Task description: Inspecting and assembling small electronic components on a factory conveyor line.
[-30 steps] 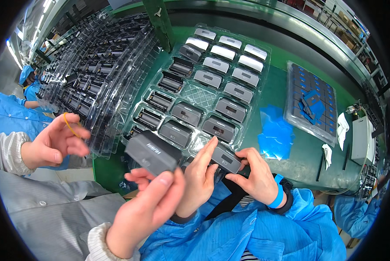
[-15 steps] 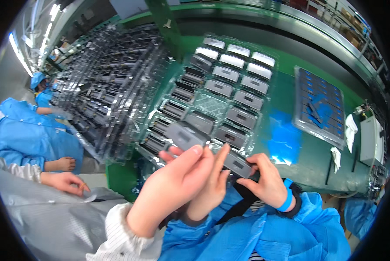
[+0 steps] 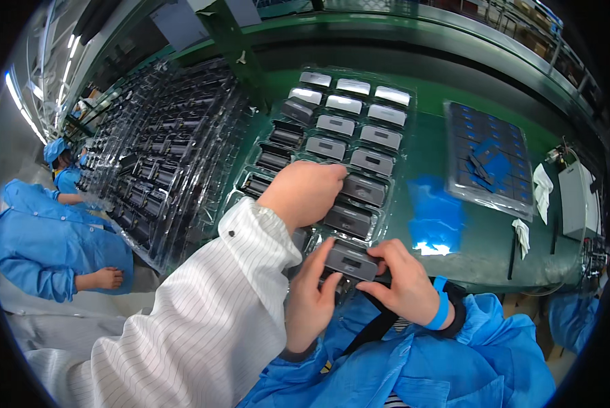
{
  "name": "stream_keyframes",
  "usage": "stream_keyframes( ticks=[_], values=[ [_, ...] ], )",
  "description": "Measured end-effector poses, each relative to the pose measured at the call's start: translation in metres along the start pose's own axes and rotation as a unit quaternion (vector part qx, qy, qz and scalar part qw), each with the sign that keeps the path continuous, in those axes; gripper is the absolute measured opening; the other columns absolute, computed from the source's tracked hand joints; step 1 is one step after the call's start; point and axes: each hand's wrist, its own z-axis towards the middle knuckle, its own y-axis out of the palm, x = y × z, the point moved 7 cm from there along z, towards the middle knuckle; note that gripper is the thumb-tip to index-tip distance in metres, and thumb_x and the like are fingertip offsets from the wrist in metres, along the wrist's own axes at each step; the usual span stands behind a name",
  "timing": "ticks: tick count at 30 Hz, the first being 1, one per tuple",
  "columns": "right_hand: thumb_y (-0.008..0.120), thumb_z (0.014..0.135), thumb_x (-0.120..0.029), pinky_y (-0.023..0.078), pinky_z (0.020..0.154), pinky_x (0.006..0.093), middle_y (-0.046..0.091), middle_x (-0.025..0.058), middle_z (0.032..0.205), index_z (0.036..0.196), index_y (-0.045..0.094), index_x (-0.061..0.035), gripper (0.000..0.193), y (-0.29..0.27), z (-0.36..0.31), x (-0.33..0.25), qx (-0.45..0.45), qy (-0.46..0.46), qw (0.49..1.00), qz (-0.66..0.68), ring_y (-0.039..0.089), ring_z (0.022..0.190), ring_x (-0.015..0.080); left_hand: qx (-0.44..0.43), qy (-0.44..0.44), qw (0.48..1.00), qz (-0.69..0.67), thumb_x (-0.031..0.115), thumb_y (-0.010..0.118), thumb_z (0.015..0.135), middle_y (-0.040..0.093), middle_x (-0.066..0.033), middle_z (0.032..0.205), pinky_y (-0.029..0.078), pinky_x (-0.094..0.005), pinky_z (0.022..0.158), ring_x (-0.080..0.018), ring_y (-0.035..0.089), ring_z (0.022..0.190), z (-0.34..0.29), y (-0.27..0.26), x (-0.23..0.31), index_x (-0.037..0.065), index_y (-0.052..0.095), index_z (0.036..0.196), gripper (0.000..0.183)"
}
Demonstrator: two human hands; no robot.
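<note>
Between my two hands is a grey rectangular plastic casing (image 3: 351, 262) with a small dark window, held just in front of the tray's near edge. My left hand (image 3: 310, 302) grips its left end with thumb and fingers. My right hand (image 3: 407, 282) pinches the right end; a blue band circles that wrist. Beyond it, a clear plastic tray (image 3: 403, 173) holds rows of similar grey casings and, on its left side, open black housings. A co-worker's hand (image 3: 305, 194), in a white striped sleeve, reaches over the tray's middle; what lies under it is hidden.
Tall stacks of clear trays (image 3: 162, 149) with black parts stand at the left. On the green table (image 3: 424, 146), a tray (image 3: 461, 183) of dark blocks carries blue pieces. White cloths (image 3: 542, 190) lie farther right. Another person in blue (image 3: 60, 238) stands at far left.
The co-worker's hand has moved up and away over the tray; the casing it held is now out of sight. My left hand, earlier partly behind that hand, now grips the casing with my right.
</note>
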Motion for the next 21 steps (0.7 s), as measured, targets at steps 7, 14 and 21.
stream_keyframes(
  ticks=[7,14,21],
  values=[
    [0.074,0.072,-0.012,0.045,0.073,0.0358,0.056,0.0099,0.100,0.115,0.053,-0.0022,0.048,0.008,0.010,0.002,-0.009,-0.015,1.000,-0.021,0.060,0.076,0.0237,0.081,-0.045,0.996,-0.001,-0.002,0.068,0.074,0.060,-0.0118,0.108,0.047,-0.0318,0.082,-0.0220,0.059,0.091,-0.007,-0.014,0.004,0.004,0.056,0.122,0.050],
    [0.070,0.075,-0.010,0.045,0.074,0.0369,0.059,0.0106,0.097,0.119,0.054,-0.0032,0.047,0.001,0.013,0.012,-0.024,0.025,0.999,0.025,0.059,0.076,0.0245,0.093,-0.103,0.989,-0.044,0.004,0.073,0.073,0.061,-0.0074,0.097,0.046,-0.0309,0.080,-0.0179,0.056,0.085,-0.009,-0.004,-0.005,0.007,0.059,0.118,0.048],
    [0.070,0.075,-0.009,0.045,0.074,0.0371,0.060,0.0114,0.100,0.118,0.055,-0.0035,0.047,0.003,0.012,0.011,-0.023,0.028,0.999,0.021,0.060,0.076,0.0249,0.068,-0.113,0.983,-0.128,0.005,0.072,0.076,0.062,-0.0054,0.099,0.045,-0.0291,0.080,-0.0151,0.056,0.089,0.006,0.002,-0.012,0.007,0.056,0.123,0.050]
  ],
)
